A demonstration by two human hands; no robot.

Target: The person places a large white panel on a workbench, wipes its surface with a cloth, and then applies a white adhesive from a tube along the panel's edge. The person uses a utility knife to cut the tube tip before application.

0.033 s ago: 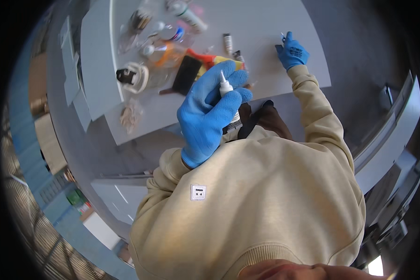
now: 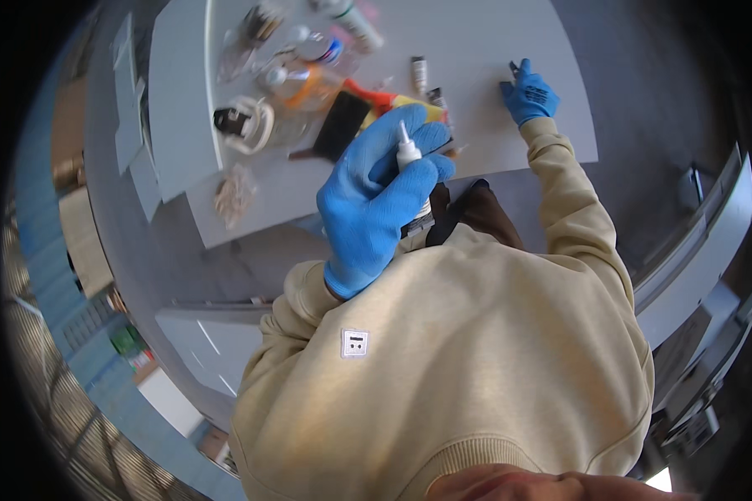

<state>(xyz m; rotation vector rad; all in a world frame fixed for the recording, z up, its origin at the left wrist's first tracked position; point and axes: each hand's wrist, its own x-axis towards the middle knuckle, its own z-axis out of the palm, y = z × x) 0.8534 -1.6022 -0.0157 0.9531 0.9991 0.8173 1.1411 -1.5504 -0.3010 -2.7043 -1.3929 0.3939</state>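
My left hand (image 2: 366, 199), in a blue glove, is closed around a small white nozzle bottle (image 2: 408, 153) in front of my chest. Its thin pointed tip stands up between the fingers, and its dark lower end shows under the hand. Farther out, my gloved right hand (image 2: 530, 96) is over the right part of the grey table (image 2: 485, 33). A small dark thing (image 2: 514, 70) shows between its thumb and forefinger, too small to name. Beyond my left hand lie a dark flat block (image 2: 342, 125) and a red and yellow item (image 2: 384, 102), partly covered.
Two small tubes, one white and black (image 2: 419, 75), lie mid-table. Leftward are an orange-banded clear bottle (image 2: 305, 86), a white and black container (image 2: 246, 123), a white cartridge (image 2: 358, 23) and a crumpled clear bag (image 2: 236, 196). A raised panel (image 2: 180, 92) borders the table's left.
The table and its things appear slightly farther right and lower in the picture. Both hands keep nearly the same pose, the left still around the bottle.
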